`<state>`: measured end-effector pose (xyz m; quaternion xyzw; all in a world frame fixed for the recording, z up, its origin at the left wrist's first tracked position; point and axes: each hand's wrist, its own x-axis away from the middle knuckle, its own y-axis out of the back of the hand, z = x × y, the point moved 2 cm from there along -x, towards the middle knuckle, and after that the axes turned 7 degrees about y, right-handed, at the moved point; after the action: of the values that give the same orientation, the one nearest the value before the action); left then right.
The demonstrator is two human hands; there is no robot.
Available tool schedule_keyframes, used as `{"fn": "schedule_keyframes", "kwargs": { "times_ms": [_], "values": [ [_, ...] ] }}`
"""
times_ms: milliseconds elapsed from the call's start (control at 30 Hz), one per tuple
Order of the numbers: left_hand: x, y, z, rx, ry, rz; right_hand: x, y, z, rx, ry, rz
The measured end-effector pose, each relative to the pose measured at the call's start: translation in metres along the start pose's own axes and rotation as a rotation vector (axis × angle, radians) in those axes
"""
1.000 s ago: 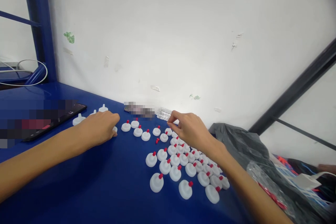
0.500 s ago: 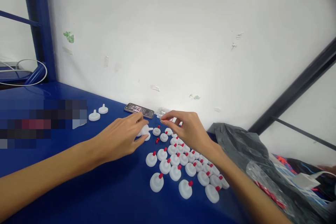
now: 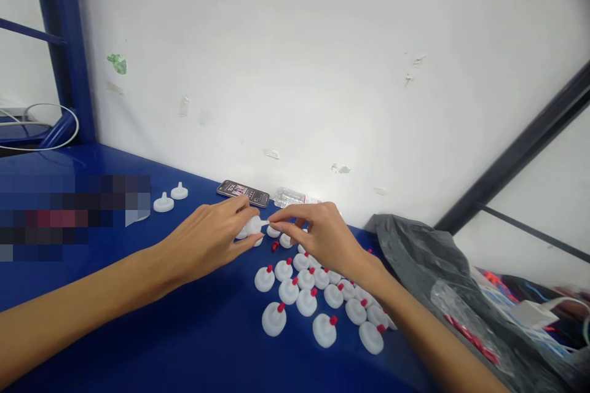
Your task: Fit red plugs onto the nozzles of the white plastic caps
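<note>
One lid [image 3: 253,226] — left hand [image 3: 209,234] clamped on it, right hand [image 3: 325,236], fingers [image 3: 286,213] together, at its tip [image 3: 264,223] — likely capping, next needing alignment.

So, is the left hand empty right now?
No, the left hand has a white spouted cap in its grip, pointed toward the right hand.

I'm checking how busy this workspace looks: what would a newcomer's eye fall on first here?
Probably the cluster of red-tipped white caps, right of centre on the blue tabletop. Next, near the middle, the left hand holds a white spouted cap, and the right hand has its fingers pinched at the tip of the spout. Behind them, a smartphone lies near the white wall.
</note>
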<state>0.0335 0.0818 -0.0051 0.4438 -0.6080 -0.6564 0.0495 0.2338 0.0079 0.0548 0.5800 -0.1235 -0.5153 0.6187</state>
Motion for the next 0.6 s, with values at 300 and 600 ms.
{"fn": "schedule_keyframes", "kwargs": {
  "times_ms": [300, 600],
  "values": [
    [-0.003, 0.000, 0.002, 0.048, 0.010, 0.015, 0.005, -0.013, -0.003, 0.058, 0.127, -0.130],
    [0.003, -0.001, 0.006, 0.114, -0.049, -0.054, 0.003, -0.014, -0.003, 0.027, 0.086, -0.192]
  ]
}}
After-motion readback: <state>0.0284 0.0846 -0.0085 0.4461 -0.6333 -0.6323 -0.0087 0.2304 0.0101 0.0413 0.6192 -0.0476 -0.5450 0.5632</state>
